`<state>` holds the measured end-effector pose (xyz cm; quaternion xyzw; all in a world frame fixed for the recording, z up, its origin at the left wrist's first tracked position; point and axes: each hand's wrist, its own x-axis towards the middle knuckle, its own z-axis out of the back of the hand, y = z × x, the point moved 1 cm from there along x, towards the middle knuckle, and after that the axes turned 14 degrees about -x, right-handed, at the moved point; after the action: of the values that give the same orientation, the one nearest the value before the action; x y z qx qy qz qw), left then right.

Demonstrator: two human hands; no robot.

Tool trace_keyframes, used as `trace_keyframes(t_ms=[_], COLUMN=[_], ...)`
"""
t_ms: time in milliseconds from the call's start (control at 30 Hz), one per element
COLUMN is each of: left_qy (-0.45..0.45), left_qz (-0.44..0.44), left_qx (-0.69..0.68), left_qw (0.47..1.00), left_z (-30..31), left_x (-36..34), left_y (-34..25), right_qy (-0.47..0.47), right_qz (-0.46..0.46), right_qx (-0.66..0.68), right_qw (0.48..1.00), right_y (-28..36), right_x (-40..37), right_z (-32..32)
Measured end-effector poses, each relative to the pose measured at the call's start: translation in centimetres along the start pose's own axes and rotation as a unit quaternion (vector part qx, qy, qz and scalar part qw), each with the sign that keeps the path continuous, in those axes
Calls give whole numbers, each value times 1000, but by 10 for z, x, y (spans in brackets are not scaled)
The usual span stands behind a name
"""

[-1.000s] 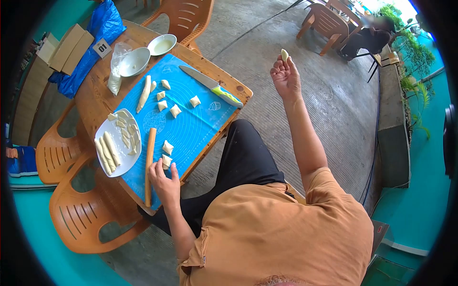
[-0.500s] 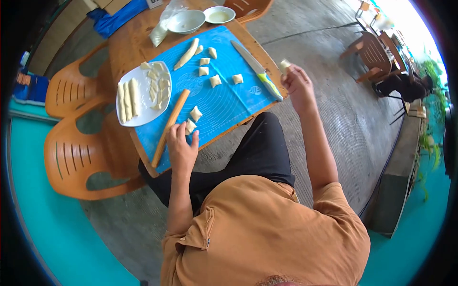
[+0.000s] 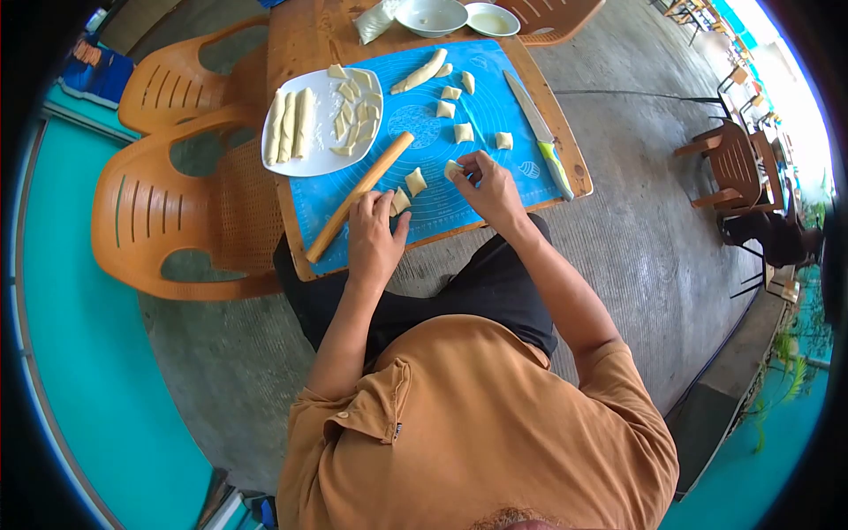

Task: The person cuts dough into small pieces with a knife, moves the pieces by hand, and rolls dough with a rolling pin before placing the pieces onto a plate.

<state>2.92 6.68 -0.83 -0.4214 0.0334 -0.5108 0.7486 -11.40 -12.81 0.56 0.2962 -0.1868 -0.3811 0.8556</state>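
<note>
Right hand (image 3: pixel 490 187) pinching dough piece (image 3: pixel 453 168), left hand (image 3: pixel 375 238) flat (fingers loosely open, touching second piece (image 3: pixel 399 201)), beside rolling pin (image 3: pixel 358 196)

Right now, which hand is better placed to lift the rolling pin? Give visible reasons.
Left, probably. The left hand rests beside the rolling pin on the blue mat; the right hand is farther away and pinches a dough piece.

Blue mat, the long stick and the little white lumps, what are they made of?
Blue mat: probably silicone, matte, thin, with printed circles. Long stick: looks like smooth bare wood, pale brown. White lumps: seemingly soft dough, unevenly cut; the right hand pinches one.
</note>
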Motion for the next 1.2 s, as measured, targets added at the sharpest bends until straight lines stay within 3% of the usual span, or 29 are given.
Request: trace_keyframes(t_ms=[233,433,500,667,733,933,1200], left_qy=[-24,-28,-33,-26,-31,-26,8], left_qz=[12,-7,-5,-6,-3,4,-79], left_qx=[5,-3,-10,-18,-7,10,27], left_qw=[1000,1000,999,999,999,1000,996], left_z=[-2,-3,-4,-5,-5,-2,-23], left_x=[1,2,2,0,2,8,39], left_y=[-3,0,3,2,0,-3,-41], right_qy=[-41,-42,-102,-179,-213,-161,-175], right_qz=[42,43,38,48,9,-74,-73], right_qx=[-121,-98,-110,-210,-336,-366,-314], right_qw=[991,993,988,960,917,913,930], right_y=[-12,-18,-25,-75,-82,-112,-121], right_x=[-1,-10,-12,-10,-8,0,10], right_z=[-2,13,23,54,68,79,71])
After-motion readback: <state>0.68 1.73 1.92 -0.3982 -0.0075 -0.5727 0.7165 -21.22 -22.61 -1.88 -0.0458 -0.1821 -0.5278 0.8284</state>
